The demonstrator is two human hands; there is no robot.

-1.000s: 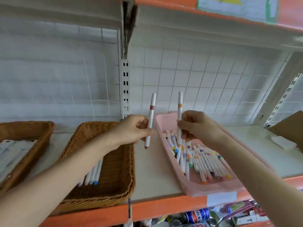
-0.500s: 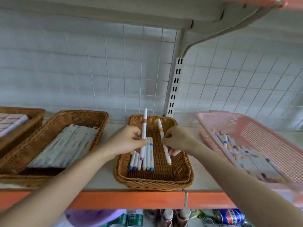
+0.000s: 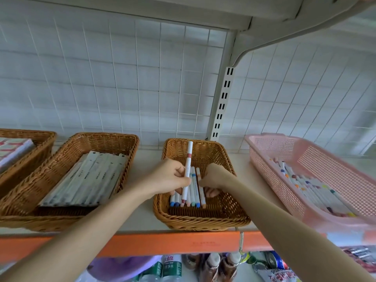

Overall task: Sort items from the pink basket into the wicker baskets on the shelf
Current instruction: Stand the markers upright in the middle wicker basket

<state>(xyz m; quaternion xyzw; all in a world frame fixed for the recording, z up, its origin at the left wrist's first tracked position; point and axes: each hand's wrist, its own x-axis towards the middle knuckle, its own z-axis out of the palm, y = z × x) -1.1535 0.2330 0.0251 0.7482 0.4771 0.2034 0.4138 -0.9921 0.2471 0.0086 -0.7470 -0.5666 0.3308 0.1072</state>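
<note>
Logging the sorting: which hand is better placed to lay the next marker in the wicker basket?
Left. The left hand grips a marker near-upright above the wicker basket; the right hand is inside it.

Bare forearms [image 3: 101,216], left hand [image 3: 169,178], right hand [image 3: 213,177]

Within the wicker basket [image 3: 203,222], floor right of the pens [image 3: 193,192] is open. The left hand [image 3: 168,177] with upright marker [image 3: 188,159] and the right hand [image 3: 213,177] crowd its middle. Bare shelf [image 3: 241,165] flanks it.

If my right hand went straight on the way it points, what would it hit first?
Probably the row of markers in the wicker basket; the right hand points left at them, nearly touching. Depth unclear.
</note>
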